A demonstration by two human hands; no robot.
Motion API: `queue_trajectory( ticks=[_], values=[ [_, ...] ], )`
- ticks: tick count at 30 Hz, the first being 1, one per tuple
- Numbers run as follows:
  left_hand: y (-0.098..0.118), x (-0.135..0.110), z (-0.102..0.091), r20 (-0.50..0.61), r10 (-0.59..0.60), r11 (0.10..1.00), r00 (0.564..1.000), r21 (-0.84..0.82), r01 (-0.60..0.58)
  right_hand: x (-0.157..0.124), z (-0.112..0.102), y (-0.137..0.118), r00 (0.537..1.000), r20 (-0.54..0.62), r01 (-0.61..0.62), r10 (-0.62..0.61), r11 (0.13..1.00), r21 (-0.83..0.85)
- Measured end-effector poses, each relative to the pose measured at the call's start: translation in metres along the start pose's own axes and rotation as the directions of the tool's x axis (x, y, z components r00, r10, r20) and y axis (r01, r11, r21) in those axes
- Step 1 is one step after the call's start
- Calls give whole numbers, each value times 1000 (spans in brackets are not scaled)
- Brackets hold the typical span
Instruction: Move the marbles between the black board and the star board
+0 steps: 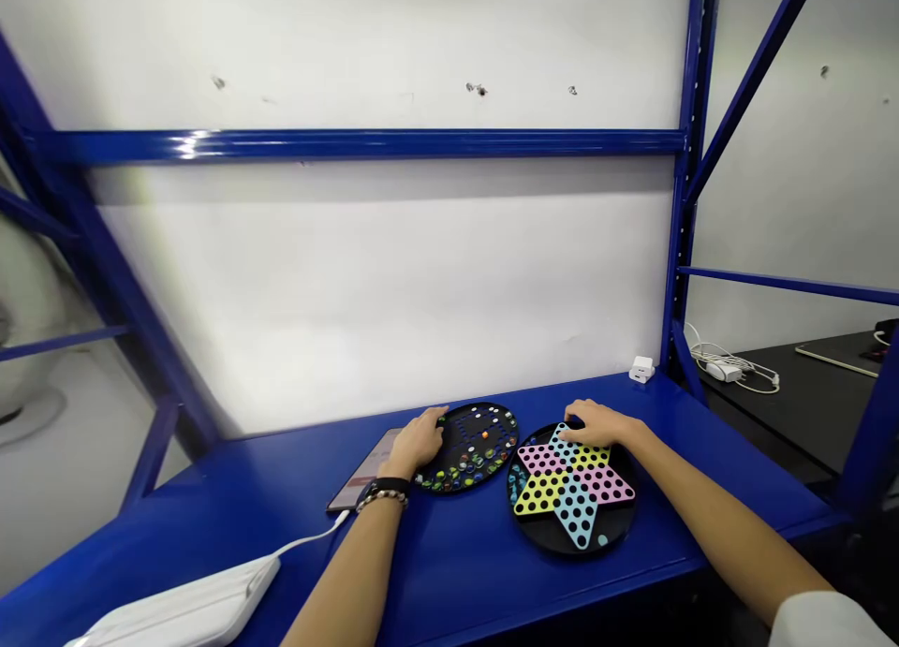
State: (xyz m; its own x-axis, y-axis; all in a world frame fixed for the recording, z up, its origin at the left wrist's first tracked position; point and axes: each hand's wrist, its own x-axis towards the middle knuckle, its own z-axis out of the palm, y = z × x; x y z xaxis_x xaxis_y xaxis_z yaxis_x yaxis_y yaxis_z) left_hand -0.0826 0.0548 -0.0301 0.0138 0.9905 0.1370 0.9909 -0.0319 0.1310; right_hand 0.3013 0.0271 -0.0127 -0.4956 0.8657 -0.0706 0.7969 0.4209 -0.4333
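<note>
My left hand grips the left rim of a round black tray, its index finger along the edge and its thumb just inside. Several coloured marbles lie in that tray, mostly toward the near side. My right hand is closed at the far tip of a star-shaped Chinese checkers board, with the thumb on the tip. Pink, yellow and pale blue sections with black holes make up the star. It rests over a second round black tray, where blue marbles show at the left.
Left of the marble tray, a phone is joined by a white cable to a white power bank. A white charger stands at the back right of the blue table. Blue frame posts rise at both sides before a white wall.
</note>
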Motion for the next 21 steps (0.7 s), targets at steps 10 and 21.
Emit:
queue_trajectory(
  ticks=[10,21],
  values=[
    [-3,1,-4,-22,-48,992,999,-121,45,1,1,2,1000,-12,0,0,1000,-6],
    [-23,-16,-39,292,80,980,953,-199,-21,-4,-3,-7,1000,0,-12,12,1000,5]
  ],
)
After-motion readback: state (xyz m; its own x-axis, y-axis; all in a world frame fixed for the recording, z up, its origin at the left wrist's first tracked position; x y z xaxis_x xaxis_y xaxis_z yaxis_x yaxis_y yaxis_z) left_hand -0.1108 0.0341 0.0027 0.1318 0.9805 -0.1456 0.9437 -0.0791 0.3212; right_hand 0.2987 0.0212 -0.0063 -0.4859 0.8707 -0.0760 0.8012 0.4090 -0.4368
